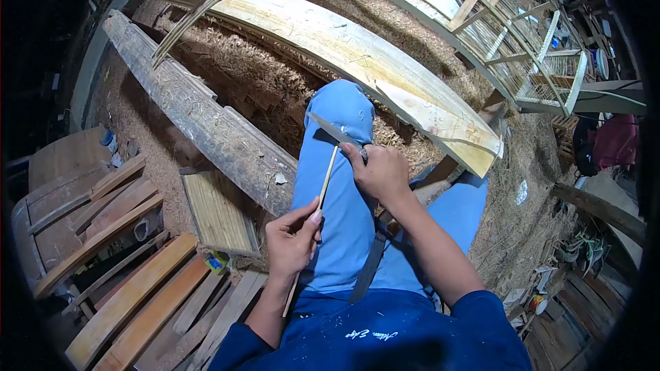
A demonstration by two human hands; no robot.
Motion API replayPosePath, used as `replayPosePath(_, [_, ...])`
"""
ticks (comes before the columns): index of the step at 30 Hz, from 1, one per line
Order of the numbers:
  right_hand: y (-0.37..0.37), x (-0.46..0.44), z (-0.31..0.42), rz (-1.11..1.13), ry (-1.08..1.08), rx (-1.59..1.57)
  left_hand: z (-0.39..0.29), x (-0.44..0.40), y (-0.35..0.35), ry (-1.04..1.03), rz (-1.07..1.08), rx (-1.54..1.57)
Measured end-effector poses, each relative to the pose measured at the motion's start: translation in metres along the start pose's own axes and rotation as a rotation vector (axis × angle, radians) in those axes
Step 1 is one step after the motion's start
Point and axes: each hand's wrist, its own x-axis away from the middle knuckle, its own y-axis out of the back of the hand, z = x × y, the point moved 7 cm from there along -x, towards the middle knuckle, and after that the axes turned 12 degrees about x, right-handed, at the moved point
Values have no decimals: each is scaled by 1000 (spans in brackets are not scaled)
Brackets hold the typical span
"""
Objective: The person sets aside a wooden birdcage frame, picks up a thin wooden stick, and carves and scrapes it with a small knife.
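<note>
Between the thumb and fingers of my left hand (290,246) is a thin, pale wooden stick (328,175). Its lower end runs back under my left wrist, and its upper end slants up over my blue-trousered knee (342,104). My right hand (383,173) is wrapped round the handle of a knife (328,128), thumb forward near the blade. The blade points up and left across the knee, close to the stick's upper tip; whether they touch I cannot tell. Most of the handle is hidden in the fist. A dark strap (368,268) lies across my lap.
A long pale plank (302,24) crosses beyond my knee, with a weathered beam (199,117) at left. A bundle of thin sticks (194,22) bridges them. Shavings (254,69) cover the ground. Several curved boards (148,302) lie lower left; a slatted wooden frame (529,48) stands upper right.
</note>
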Motion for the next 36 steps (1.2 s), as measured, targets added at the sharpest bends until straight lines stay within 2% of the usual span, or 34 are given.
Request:
replayPosePath(5, [6,7,11,-50,49,-32,-18,-22,-12,2,22,0])
replayPosePath(7, [8,13,18,96,78,-74,-22,-43,-22,-70,73,1])
replayPosePath(11, [4,12,14,119,60,-73,-10,-72,-25,-133,87,89])
replayPosePath(17, [5,13,14,71,88,7,-11,-43,-15,-62,63,39])
replayPosePath(19, [2,5,0,51,-33,-21,-6,-25,-7,-13,31,15])
replayPosePath(27, [6,3,1,-37,14,13,2,3,9,-14,15,48])
replayPosePath(30, [5,0,-5,-32,-73,15,6,17,15,-19,35,2])
replayPosePath(33, [0,-1,-14,-126,-21,12,8,24,19,2,45,49])
replayPosePath(35, [-10,-3,-26,5,-44,-346,-1,16,10,14,25,27])
replayPosePath(36, [-12,-1,-31,8,-40,-343,-5,11,7,14,21,31])
